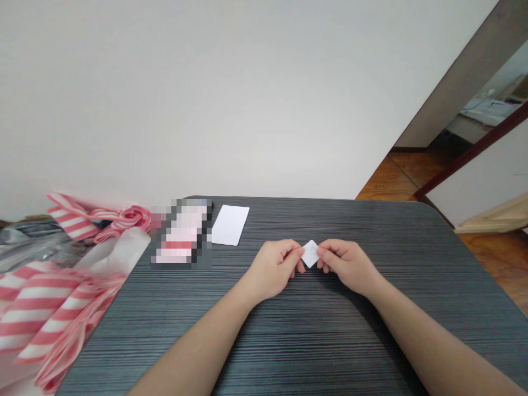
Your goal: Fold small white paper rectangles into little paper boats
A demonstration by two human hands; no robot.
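A small piece of folded white paper, diamond-shaped with a crease down its middle, is held above the dark table between both hands. My left hand pinches its left corner between thumb and fingers. On the opposite corner, my right hand has the same kind of pinch. The fingertips behind the paper are partly hidden. Farther back and to the left of my hands, a flat white sheet or stack of paper lies on the table.
The dark, wood-grained table has rounded far corners and backs onto a white wall. A pixelated, phone-like item lies at its left edge. Red-and-white striped fabric is heaped left of the table. Wooden floor shows at right.
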